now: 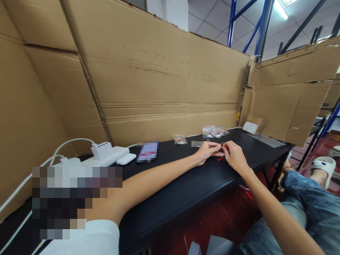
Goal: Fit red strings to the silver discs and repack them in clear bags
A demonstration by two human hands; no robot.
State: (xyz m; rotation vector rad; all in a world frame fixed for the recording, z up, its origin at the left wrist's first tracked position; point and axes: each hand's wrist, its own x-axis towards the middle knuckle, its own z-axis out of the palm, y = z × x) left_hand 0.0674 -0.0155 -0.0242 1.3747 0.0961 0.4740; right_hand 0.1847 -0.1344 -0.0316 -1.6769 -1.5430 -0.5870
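My left hand (pixel 206 152) and my right hand (pixel 235 156) meet above the black table. Both have their fingertips pinched together on a small item with a red cord (pixel 220 159), whose loose end hangs below the fingers. Something dark shows between the fingertips, too small and covered to make out. Just behind my left hand lies a clear plastic bag (pixel 196 144). Farther back is another small clear bag (pixel 180 140) with something red in it. A cluster of clear bags (pixel 212 131) holding small red pieces rests near the cardboard wall.
On the black table (pixel 170 187), a phone (pixel 148 151) lies left of my hands, beside a white case (pixel 126 159) and a white power strip (pixel 114 155) with cables. A cardboard packet (pixel 255 124) stands at the far right corner. Cardboard walls (pixel 170 78) enclose the table.
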